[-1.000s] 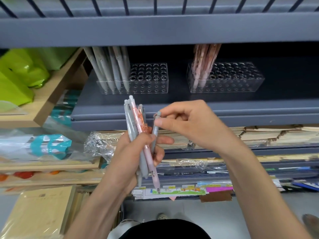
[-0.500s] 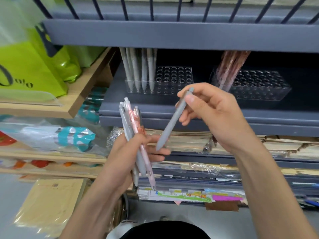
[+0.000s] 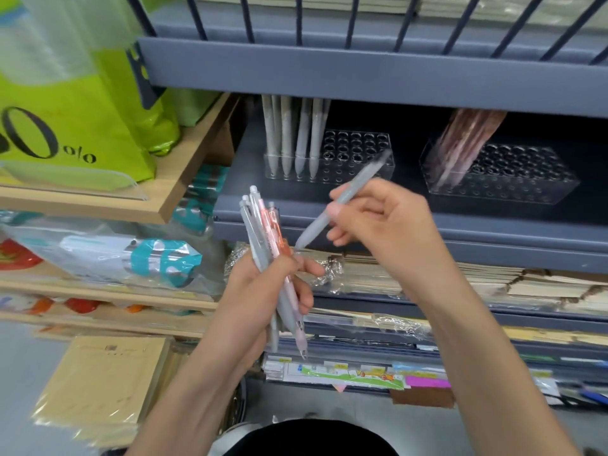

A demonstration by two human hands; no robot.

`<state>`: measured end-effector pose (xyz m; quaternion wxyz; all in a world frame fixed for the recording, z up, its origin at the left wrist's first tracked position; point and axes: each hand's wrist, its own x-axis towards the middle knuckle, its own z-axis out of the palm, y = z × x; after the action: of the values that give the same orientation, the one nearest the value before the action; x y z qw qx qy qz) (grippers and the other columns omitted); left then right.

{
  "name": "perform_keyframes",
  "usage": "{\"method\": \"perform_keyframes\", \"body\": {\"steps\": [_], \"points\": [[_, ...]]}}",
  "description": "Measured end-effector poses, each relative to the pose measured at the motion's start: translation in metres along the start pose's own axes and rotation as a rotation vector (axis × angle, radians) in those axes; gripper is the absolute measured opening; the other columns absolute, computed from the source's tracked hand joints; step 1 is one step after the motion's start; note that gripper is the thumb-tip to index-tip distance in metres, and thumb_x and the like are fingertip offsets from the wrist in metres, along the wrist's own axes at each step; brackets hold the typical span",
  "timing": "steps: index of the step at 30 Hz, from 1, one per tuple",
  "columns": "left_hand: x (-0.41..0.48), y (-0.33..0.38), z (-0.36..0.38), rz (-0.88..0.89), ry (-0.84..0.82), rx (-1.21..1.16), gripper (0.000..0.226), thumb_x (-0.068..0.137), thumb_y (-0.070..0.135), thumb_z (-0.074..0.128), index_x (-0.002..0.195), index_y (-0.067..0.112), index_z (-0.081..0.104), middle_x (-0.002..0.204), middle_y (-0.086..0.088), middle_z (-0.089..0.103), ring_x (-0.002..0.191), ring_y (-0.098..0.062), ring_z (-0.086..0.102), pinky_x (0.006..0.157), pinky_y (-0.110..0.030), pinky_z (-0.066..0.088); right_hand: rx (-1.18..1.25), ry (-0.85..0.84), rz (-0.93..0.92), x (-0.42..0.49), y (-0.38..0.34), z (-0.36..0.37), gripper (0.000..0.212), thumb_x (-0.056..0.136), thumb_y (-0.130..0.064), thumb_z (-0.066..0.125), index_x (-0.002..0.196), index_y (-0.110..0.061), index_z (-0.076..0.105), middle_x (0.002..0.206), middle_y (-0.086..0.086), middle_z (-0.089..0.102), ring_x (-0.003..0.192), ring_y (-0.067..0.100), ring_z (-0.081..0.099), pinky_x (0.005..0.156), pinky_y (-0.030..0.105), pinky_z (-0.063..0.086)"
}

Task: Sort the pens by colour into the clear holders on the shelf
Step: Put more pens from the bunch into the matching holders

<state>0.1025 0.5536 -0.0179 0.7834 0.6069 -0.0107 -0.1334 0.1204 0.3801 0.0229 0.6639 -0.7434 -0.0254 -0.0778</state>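
Observation:
My left hand [image 3: 266, 291] grips a bundle of pens [image 3: 263, 232], grey ones mixed with pink ones, tips pointing down. My right hand [image 3: 381, 225] holds a single grey pen [image 3: 339, 202] slanted, its top end raised toward the shelf. On the dark shelf stand two clear holders with rows of holes. The left holder [image 3: 355, 159] has several grey pens [image 3: 292, 136] upright in its left end. The right holder [image 3: 513, 179] has several pink pens [image 3: 464, 143] leaning in its left end. The grey pen in my right hand is just in front of the left holder.
The upper shelf edge [image 3: 362, 70] hangs low over the holders. A green bag [image 3: 75, 103] sits on a wooden shelf [image 3: 184, 166] at left. Paper stacks [image 3: 493, 281] and packaged stationery fill the shelves below.
My right hand pulled one grey pen out of the bundle and lifted it up and right toward the shelf. My view has moved closer to the holders.

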Motion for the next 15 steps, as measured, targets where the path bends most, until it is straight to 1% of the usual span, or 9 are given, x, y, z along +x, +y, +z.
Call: {"method": "perform_keyframes", "body": {"steps": [2,4,7,9,11,12,13,14,15], "points": [[0.001,0.0,-0.004,-0.015,0.025,-0.034,0.008,0.097,0.005,0.053,0.099,0.012,0.048,0.09,-0.016,0.074,0.047,-0.018,0.056,0.044,-0.026,0.047,0.022,0.125,-0.036,0.009,-0.005,-0.005,0.014,0.087,-0.002,0.066,0.098,-0.01,0.066,0.078,0.009,0.073,0.067,0.019,0.072,0.062,0.024,0.057],[0.002,0.001,-0.008,-0.026,0.052,-0.062,0.011,0.097,0.008,0.053,0.105,0.011,0.045,0.093,-0.017,0.075,0.046,-0.018,0.056,0.043,-0.027,0.048,-0.019,0.264,-0.109,0.021,-0.01,-0.013,0.017,0.087,0.0,0.062,0.099,-0.011,0.064,0.082,0.007,0.074,0.073,0.018,0.073,0.067,0.025,0.059],[0.001,0.004,-0.012,-0.045,0.07,-0.096,0.015,0.098,0.012,0.054,0.108,0.005,0.045,0.094,-0.018,0.075,0.045,-0.018,0.056,0.044,-0.027,0.049,-0.144,0.405,-0.239,0.041,-0.011,-0.021,0.017,0.089,0.001,0.055,0.098,-0.014,0.058,0.086,-0.003,0.072,0.083,0.017,0.071,0.079,0.035,0.059],[0.001,0.005,-0.013,-0.047,0.07,-0.11,0.017,0.097,0.013,0.055,0.107,0.003,0.047,0.095,-0.018,0.075,0.046,-0.019,0.057,0.044,-0.027,0.049,-0.223,0.422,-0.324,0.056,-0.009,-0.019,0.02,0.092,0.0,0.051,0.09,-0.02,0.055,0.077,-0.016,0.07,0.083,0.016,0.068,0.081,0.035,0.056],[-0.001,0.005,-0.013,-0.048,0.073,-0.123,0.015,0.096,0.014,0.056,0.104,0.004,0.047,0.093,-0.016,0.075,0.048,-0.019,0.058,0.045,-0.028,0.05,-0.312,0.414,-0.349,0.07,-0.01,-0.014,0.032,0.094,-0.006,0.049,0.079,-0.035,0.052,0.069,-0.029,0.066,0.076,0.002,0.066,0.079,0.022,0.054],[-0.001,0.006,-0.013,-0.051,0.08,-0.131,0.013,0.096,0.013,0.056,0.103,0.005,0.048,0.091,-0.014,0.075,0.049,-0.02,0.058,0.046,-0.028,0.051,-0.363,0.413,-0.344,0.077,-0.01,-0.013,0.038,0.094,-0.009,0.048,0.071,-0.038,0.053,0.065,-0.033,0.063,0.072,-0.005,0.065,0.077,0.014,0.051],[-0.002,0.006,-0.013,-0.055,0.089,-0.141,0.012,0.096,0.013,0.056,0.102,0.006,0.048,0.09,-0.014,0.075,0.049,-0.02,0.059,0.046,-0.028,0.052,-0.408,0.414,-0.335,0.084,-0.009,-0.013,0.043,0.094,-0.009,0.045,0.064,-0.039,0.053,0.062,-0.032,0.062,0.07,-0.008,0.064,0.077,0.011,0.05],[-0.002,0.006,-0.013,-0.062,0.098,-0.152,0.012,0.096,0.013,0.057,0.102,0.006,0.049,0.088,-0.013,0.075,0.05,-0.021,0.059,0.045,-0.028,0.052,-0.454,0.405,-0.327,0.092,-0.006,-0.013,0.043,0.094,-0.009,0.043,0.062,-0.036,0.054,0.06,-0.026,0.063,0.07,-0.005,0.065,0.08,0.016,0.053],[-0.003,0.006,-0.013,-0.07,0.107,-0.163,0.012,0.096,0.013,0.057,0.102,0.007,0.05,0.087,-0.013,0.074,0.05,-0.021,0.06,0.045,-0.028,0.052,-0.517,0.38,-0.32,0.1,-0.004,-0.013,0.038,0.096,-0.01,0.042,0.066,-0.031,0.054,0.064,-0.019,0.065,0.072,0.002,0.067,0.085,0.027,0.055]]}}
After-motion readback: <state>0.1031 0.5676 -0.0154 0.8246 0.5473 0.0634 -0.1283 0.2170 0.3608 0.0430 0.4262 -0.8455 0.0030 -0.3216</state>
